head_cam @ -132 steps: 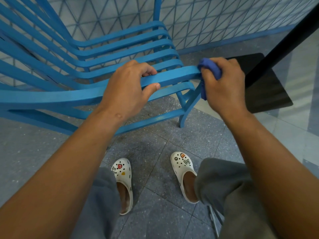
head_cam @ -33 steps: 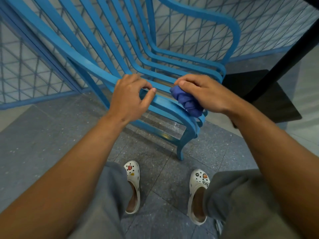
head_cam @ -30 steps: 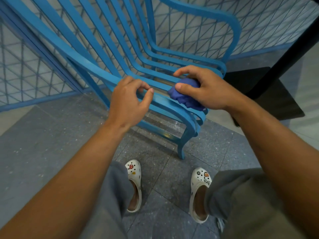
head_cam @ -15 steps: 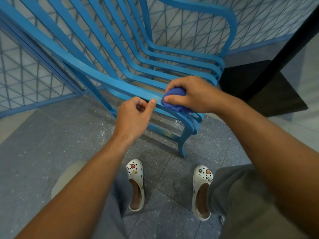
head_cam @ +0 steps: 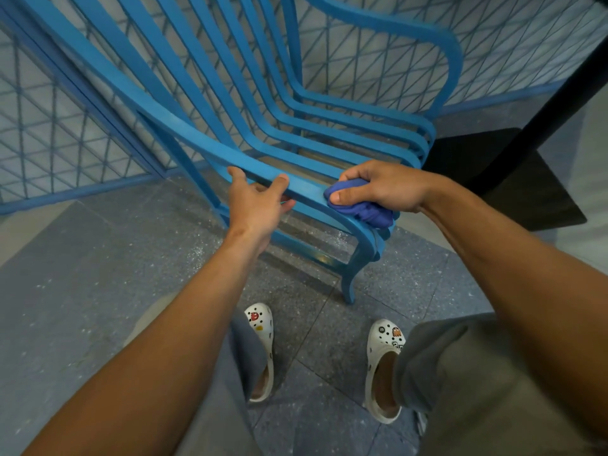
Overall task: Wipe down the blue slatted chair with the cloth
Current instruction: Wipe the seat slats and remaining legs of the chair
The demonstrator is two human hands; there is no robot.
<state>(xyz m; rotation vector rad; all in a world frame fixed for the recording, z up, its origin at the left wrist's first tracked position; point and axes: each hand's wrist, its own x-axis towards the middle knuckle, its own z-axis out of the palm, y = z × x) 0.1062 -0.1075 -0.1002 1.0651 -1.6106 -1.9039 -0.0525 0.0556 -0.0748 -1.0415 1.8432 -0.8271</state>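
While the right hand (head_cam: 385, 189) bunches the dark blue cloth (head_cam: 365, 207) against the nearest slat (head_cam: 204, 139) of the blue slatted chair (head_cam: 329, 126), close to the front bend of the seat, the left hand (head_cam: 255, 205) sits just beside it on the same slat, thumb over the top and fingers apparently hooked beneath, though they are mostly hidden. That slat runs its long axis from the upper left, down the backrest, towards the hands and curls over into the front leg (head_cam: 350, 278). The right hand is nearer the bend, so I judge the cloth will travel lengthwise along this slat.
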